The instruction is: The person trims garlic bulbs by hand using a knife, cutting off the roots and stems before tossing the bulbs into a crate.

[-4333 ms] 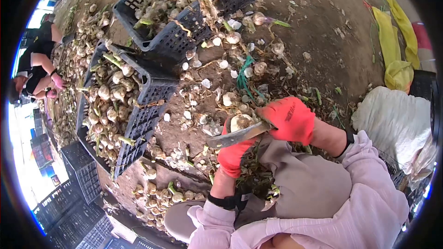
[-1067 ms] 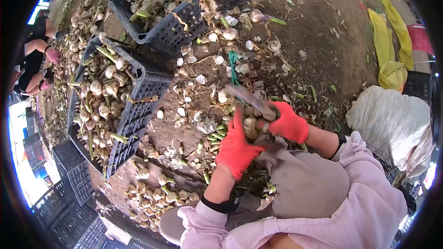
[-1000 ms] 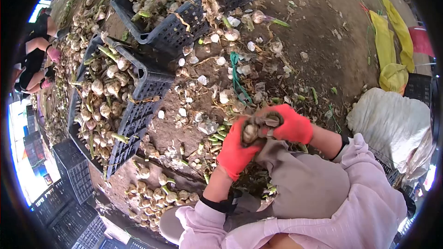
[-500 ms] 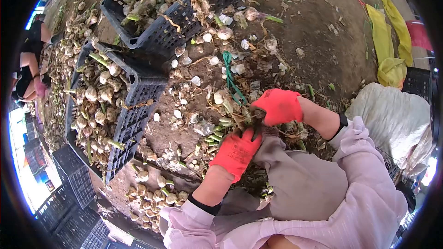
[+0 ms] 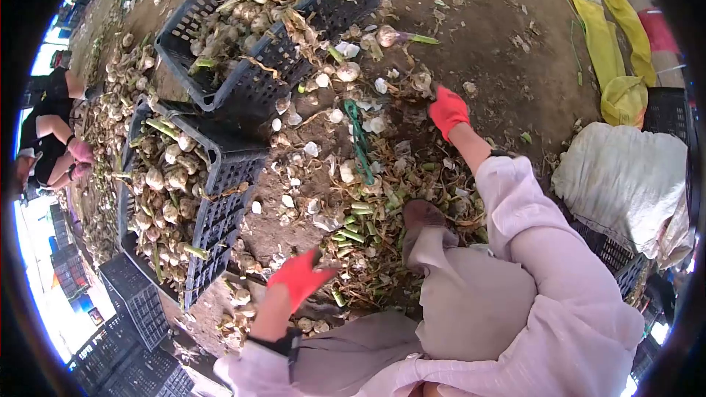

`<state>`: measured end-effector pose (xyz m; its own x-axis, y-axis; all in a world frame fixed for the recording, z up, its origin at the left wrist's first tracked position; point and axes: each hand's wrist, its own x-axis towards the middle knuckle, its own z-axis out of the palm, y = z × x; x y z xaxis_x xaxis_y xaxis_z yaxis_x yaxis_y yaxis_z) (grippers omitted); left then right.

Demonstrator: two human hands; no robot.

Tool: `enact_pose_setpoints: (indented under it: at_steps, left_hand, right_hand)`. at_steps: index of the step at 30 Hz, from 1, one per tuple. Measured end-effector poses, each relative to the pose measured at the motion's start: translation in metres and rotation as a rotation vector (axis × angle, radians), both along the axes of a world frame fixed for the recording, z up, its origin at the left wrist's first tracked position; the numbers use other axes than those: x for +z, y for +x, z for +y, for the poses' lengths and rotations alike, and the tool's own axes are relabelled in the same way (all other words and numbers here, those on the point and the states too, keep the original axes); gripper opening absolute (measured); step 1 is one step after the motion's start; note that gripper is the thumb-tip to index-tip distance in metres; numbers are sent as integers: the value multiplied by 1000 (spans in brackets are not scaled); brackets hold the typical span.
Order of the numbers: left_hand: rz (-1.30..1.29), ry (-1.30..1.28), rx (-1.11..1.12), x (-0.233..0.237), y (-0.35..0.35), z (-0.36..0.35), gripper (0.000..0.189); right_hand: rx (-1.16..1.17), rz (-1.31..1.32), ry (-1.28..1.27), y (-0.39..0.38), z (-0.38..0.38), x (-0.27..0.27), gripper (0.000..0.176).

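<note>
My left hand (image 5: 298, 279), in a red glove with a dark palm, is in the air over the ground at lower centre. Its thumb and fingers are apart, and I see nothing held. My right hand (image 5: 448, 112), in a matching glove, reaches out to a garlic bulb (image 5: 421, 82) with dry roots and leaves on the ground. Its fingertips are at the bulb's edge, but the fingers are mostly hidden, so a grip cannot be made out. Cut green garlic stems (image 5: 353, 231) lie between my hands, beside my shoe (image 5: 424, 215). A green cord (image 5: 358, 140) lies near them.
Two black plastic crates, one at the left (image 5: 228, 213) and one farther up (image 5: 323, 11), hold garlic bulbs. More bulbs (image 5: 312, 325) lie by my left leg. A white sack (image 5: 625, 176) and yellow bags (image 5: 607, 51) are at right. Another person (image 5: 55, 129) works at far left.
My hands were together over my shoe, working on dry garlic leaves. They have separated: the left moved left and down and opened, the right stretched up to the bulb.
</note>
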<state>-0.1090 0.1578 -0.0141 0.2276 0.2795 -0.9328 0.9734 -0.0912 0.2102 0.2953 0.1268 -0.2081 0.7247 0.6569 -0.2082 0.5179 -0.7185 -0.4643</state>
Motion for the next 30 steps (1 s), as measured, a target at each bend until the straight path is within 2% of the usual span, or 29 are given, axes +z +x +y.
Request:
enact_pose_setpoints:
  at_steps: [1,2,3,5,6,7,8,9,11,12,13,14,15,16,17,19,24,26,27,29,30]
  left_hand:
    - [-292,-28,314,-11,24,-3,60]
    - [-435,-168,601,-34,43,-3,63]
    - [-525,-201,795,-34,75,-2,64]
    - [-671,-275,1105,-31,124,-2,57]
    - [-851,-290,1184,-46,139,-6,54]
    - [-1034,-301,1259,-70,149,-11,51]
    - [-1217,-307,1331,-83,152,-15,49]
    - [-1218,-354,1364,-78,149,-17,47]
    - [-1222,-445,1423,-57,141,-22,43]
    - [-1218,-381,1360,-48,136,-25,43]
    - [-1210,-319,1298,-38,128,-29,44]
    - [-1200,-258,1236,-32,119,-34,44]
    - [-1106,-309,1246,-51,101,-41,47]
    - [-1101,-260,1131,-47,94,-43,47]
    - [-1095,-213,1012,-42,91,-44,47]
    - [-1170,-5,1000,-37,97,-59,42]
    - [-1119,396,442,-44,94,-61,27]
    - [-1110,325,525,-50,90,-67,27]
    - [-1108,170,719,-54,83,-77,30]
    - [-1116,-142,1176,-17,96,-74,44]
    - [-1131,-135,1174,-19,94,-72,47]
  right_hand:
    - [-27,50,27,3,0,-1,38]
    - [-54,99,52,5,0,-3,38]
    - [-28,230,210,-13,-3,32,34]
    - [-46,605,334,-48,-15,82,29]
    - [-32,749,368,-65,-22,103,27]
    - [43,800,366,-82,-32,117,26]
    - [246,665,469,-98,-41,123,28]
    - [445,525,571,-109,-48,127,29]
    - [464,787,394,-108,-58,142,31]
    - [469,915,301,-105,-62,155,32]
    - [506,867,149,-97,-59,181,34]
    - [636,693,172,-95,-58,188,34]
    - [756,514,196,-92,-58,192,34]
    - [870,327,221,-92,-58,194,35]
    - [939,248,238,-96,-56,192,34]
    - [1006,179,190,-102,-54,193,32]
    - [1079,77,135,-106,-54,199,29]
    - [1086,103,60,-104,-52,201,27]
    - [1037,109,-32,-98,-49,194,27]
    - [934,118,-212,-71,-46,160,26]
    - [707,152,-90,-55,-56,145,27]
